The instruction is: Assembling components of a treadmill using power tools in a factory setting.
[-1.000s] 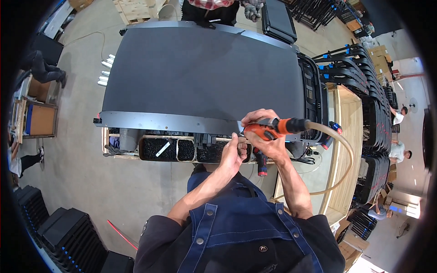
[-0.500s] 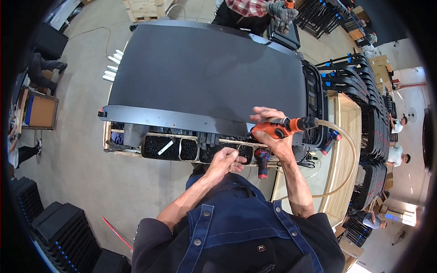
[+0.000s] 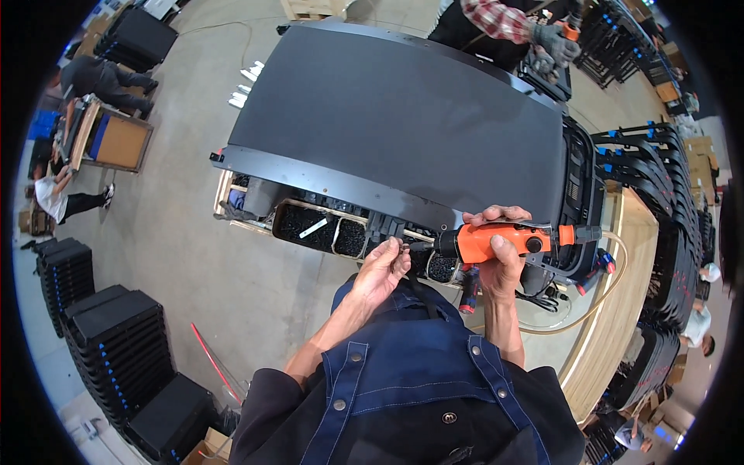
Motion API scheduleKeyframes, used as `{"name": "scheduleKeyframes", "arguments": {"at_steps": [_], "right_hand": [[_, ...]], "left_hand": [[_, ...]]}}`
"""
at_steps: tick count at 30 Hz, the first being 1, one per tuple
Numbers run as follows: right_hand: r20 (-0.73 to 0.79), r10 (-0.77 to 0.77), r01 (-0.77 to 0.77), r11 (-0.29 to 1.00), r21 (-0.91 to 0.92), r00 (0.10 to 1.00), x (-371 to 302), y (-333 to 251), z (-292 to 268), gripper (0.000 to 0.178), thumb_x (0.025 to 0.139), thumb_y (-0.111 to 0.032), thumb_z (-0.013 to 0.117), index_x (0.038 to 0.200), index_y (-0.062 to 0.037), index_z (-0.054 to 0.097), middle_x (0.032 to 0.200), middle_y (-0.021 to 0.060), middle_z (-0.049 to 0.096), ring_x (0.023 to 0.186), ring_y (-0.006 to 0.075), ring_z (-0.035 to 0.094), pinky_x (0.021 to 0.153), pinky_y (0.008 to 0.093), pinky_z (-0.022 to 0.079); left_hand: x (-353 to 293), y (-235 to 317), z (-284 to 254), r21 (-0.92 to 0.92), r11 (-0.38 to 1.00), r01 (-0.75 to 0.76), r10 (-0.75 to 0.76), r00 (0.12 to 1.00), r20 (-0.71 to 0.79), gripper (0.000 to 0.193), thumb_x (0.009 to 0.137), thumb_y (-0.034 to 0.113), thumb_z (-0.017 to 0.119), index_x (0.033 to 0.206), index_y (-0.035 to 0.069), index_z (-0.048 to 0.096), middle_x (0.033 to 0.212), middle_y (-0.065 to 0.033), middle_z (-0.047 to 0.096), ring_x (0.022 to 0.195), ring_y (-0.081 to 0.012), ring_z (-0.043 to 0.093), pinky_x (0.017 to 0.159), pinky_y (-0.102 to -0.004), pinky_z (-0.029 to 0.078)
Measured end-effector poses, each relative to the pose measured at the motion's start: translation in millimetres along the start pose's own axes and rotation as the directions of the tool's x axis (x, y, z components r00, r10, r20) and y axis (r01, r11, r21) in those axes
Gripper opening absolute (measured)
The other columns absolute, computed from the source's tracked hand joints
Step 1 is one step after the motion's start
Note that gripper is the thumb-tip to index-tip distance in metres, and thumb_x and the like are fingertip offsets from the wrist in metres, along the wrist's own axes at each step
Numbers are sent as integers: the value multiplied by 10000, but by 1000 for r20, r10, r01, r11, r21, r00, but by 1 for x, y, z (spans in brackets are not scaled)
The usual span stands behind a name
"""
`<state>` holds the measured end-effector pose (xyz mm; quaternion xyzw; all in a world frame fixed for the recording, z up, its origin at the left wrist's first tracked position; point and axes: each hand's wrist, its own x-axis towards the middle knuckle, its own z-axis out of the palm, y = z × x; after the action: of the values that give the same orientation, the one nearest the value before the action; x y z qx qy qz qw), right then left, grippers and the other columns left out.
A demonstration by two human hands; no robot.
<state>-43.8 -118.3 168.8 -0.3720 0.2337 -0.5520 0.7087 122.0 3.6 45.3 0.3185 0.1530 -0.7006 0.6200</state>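
While the treadmill deck (image 3: 403, 116) lies flat, at its near edge the orange air screwdriver (image 3: 474, 242), likely weighty, rigid, best held round its barrel, fills the gripping right hand (image 3: 504, 267); off that edge, the left hand (image 3: 380, 273) pinches closed by the bit (image 3: 423, 246), contents indiscernible.

Left hand (image 3: 380, 271) in a fingertip pinch, right hand (image 3: 500, 279) in a wrapped grip, forearms (image 3: 332, 329) forward.

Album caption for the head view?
Right hand grips an orange tool, left hand near its tip, by a dark panel.
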Motion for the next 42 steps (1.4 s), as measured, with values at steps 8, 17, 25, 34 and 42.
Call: {"name": "scheduleKeyframes", "arguments": {"at_steps": [8, 17, 25, 34, 42], "right_hand": [[-24, -7, 7, 1000, 4, 1000, 4, 19, 10, 440, 820, -40, 689, 1224, -97, 525, 1125, 130, 630, 1010, 278, 664, 1037, 562, 483], [198, -96, 134, 973, -190, 976, 22, 66, 83, 435, 821, -49, 746, 1186, -86, 512, 1116, 136, 625, 1018, 284, 667, 1049, 561, 475], [414, -58, 222, 906, -361, 908, 63, 134, 160, 453, 780, 139, 723, 1163, -34, 554, 1130, 183, 656, 1042, 265, 683, 916, 434, 591], [502, 168, 181, 799, -573, 848, 80, 176, 203, 449, 763, 136, 698, 1156, -51, 590, 1063, 127, 671, 956, 213, 698, 842, 369, 600], [527, 121, 230, 802, -551, 841, 86, 183, 189, 442, 757, 134, 720, 1122, -42, 545, 997, 153, 691, 996, 300, 705, 949, 470, 567]], "left_hand": [[-13, 14, 11, -166, 985, -39, 32, 999, -40, 200, 982, 253, 671, 986, 54, 654, 876, -63, 694, 797, -154, 710, 726, -284, 629], [11, 78, -7, -320, 946, 42, -55, 998, -32, 282, 944, 332, 704, 1032, 71, 643, 830, -36, 646, 773, -140, 663, 734, -253, 605], [33, 143, -16, -427, 900, 86, -87, 996, 17, 323, 928, 402, 693, 1006, 93, 643, 833, 0, 627, 733, -100, 617, 650, -199, 557], [7, 151, -52, -140, 973, 184, -164, 976, 140, 378, 997, 459, 614, 1039, 84, 629, 704, 62, 507, 576, -52, 460, 523, -191, 405], [-10, 157, -77, -16, 990, 137, -133, 981, 143, 308, 1010, 332, 641, 1141, 54, 658, 907, 4, 676, 773, -94, 638, 707, -237, 539]]}}
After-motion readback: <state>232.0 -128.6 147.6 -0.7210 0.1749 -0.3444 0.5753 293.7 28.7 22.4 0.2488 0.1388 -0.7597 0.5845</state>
